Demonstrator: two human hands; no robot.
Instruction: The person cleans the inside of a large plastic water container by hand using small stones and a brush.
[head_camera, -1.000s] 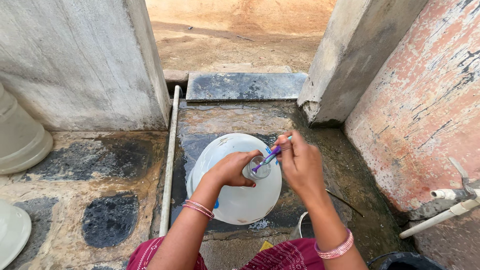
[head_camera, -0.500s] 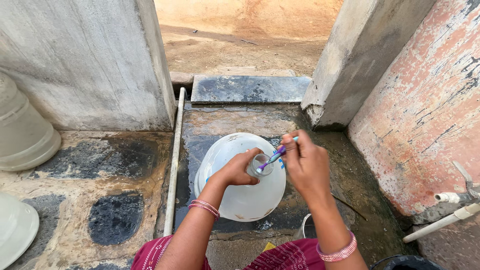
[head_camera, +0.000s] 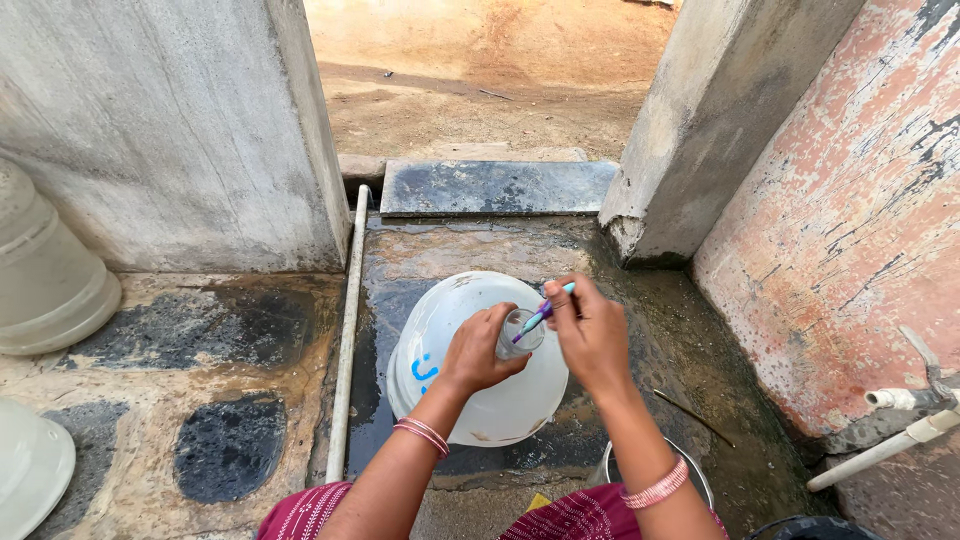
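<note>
**Fingers grip glass and brush over upturned bucket**

Fingers (head_camera: 497, 322) of the left hand (head_camera: 478, 352) curl around a small clear glass (head_camera: 520, 332), grasping it by the rim and side and holding it tilted above a white bucket (head_camera: 455, 350) that sits upside down on a wet stone floor (head_camera: 450, 250). Far to the left, a pale plastic container (head_camera: 45, 275) stands against a grey concrete wall (head_camera: 170, 130), with a second white rim (head_camera: 30, 470) at the lower corner. A white pipe (head_camera: 347, 320) runs along the floor just beside the bucket. Pink bangles (head_camera: 422, 436) ring the left wrist. The right hand (head_camera: 590, 335) is clenched around a blue and purple toothbrush (head_camera: 545, 310), whose head reaches into the mouth of the glass. Another bangle (head_camera: 655, 487) sits on the right wrist, above the rim of a steel vessel (head_camera: 695, 470) partly hidden by the arm. A thin stick (head_camera: 695, 417) lies on the wet ground near it. At far right, a white tap (head_camera: 905, 420) juts from a peeling pink wall (head_camera: 850, 220). Beyond the dark stone threshold (head_camera: 495, 187), dry earth (head_camera: 480, 70) lies in sunlight.
</note>
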